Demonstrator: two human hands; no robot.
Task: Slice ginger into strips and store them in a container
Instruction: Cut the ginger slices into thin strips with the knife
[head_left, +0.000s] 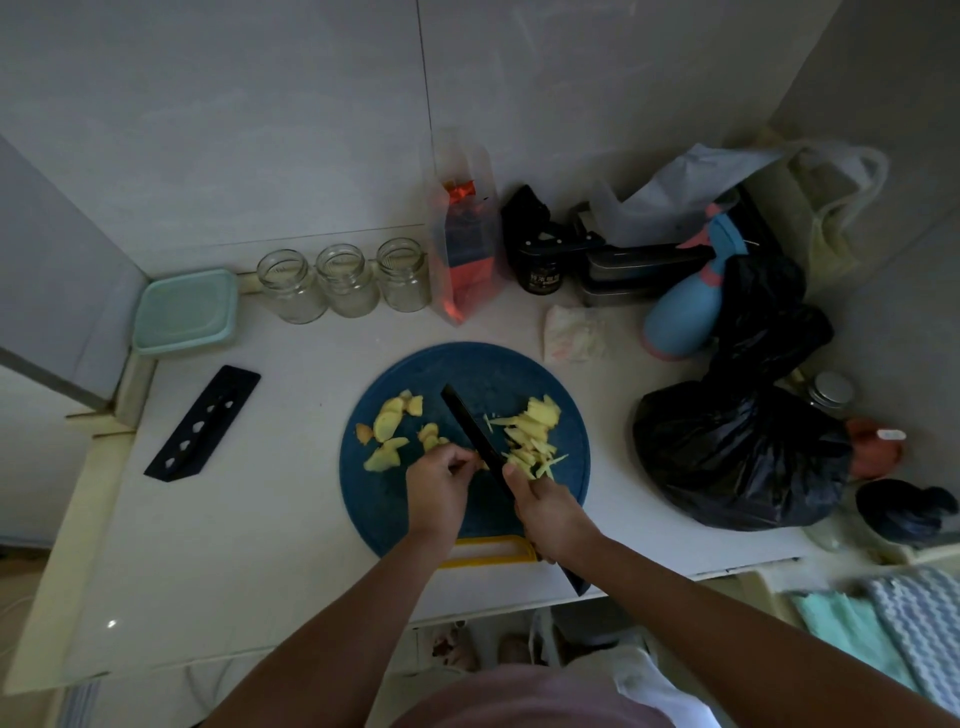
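A round blue cutting board (410, 514) lies on the white counter. Flat ginger slices (388, 423) lie on its left half, and cut ginger strips (532, 434) are piled on its right half. My right hand (545, 512) grips the handle of a black knife (475, 434), whose blade points away across the board between the two piles. My left hand (439, 486) has its fingers curled on a ginger piece right beside the blade. Three open glass jars (345, 280) stand in a row at the back, next to a teal lidded container (184, 312).
A black knife sheath (202, 423) lies left of the board. A tall orange packet (465, 244), a black tin, a blue spray bottle (685, 306) and a big black plastic bag (737, 452) crowd the back and right. A yellow board handle (488, 551) sticks out at the counter's front edge.
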